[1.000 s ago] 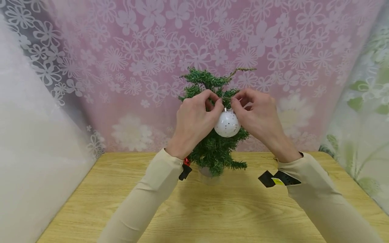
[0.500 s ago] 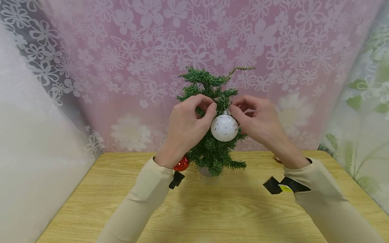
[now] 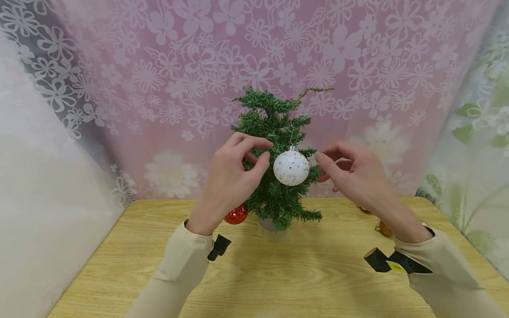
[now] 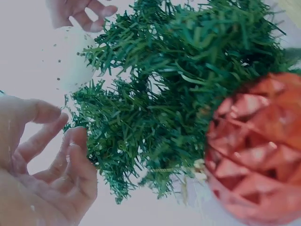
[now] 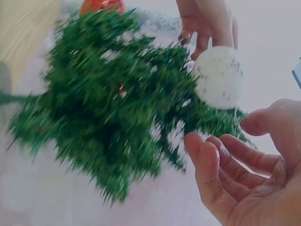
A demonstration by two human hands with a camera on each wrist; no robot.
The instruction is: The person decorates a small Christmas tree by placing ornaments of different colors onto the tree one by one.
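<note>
White bauble: A speckled white bauble [image 3: 291,168] hangs by a thin wire hook [image 3: 292,134] from a branch, in front of the small green tree [image 3: 270,119].
Left hand: The left hand [image 3: 234,172] hovers at the bauble's left, fingers released, with a gap between thumb and forefinger.
Right hand: The right hand [image 3: 354,176] is at the bauble's right, its fingers loosely bent, also released and apart from the ornament.
Red bauble: A faceted red bauble [image 3: 236,215] sits low at the left of the tree, partly covered by the left wrist; whether it hangs or rests is hard to tell.
Orange bauble: An orange bauble [image 3: 385,228] lies at the right, half blocked by the right wrist, with a small brownish object [image 3: 363,209] farther back, too hidden to identify.
Tree: Its pale pot [image 3: 268,224] stands toward the far edge, beneath full branches; one thin twig [image 3: 314,89] juts right near the top.
Wrists: Cream sleeves [image 3: 179,256] enter from the near side, with a small black camera [image 3: 218,247] at the left wrist and another black device [image 3: 376,260] at the right.
Surface: Light, wood-grained surface [image 3: 254,282], shadowed in front of the pot.
Room: A pink curtain [image 3: 254,44] with white flowers hangs behind, a whitish panel [image 3: 39,176] at left, a green-leafed curtain [image 3: 477,132] at right.
</note>
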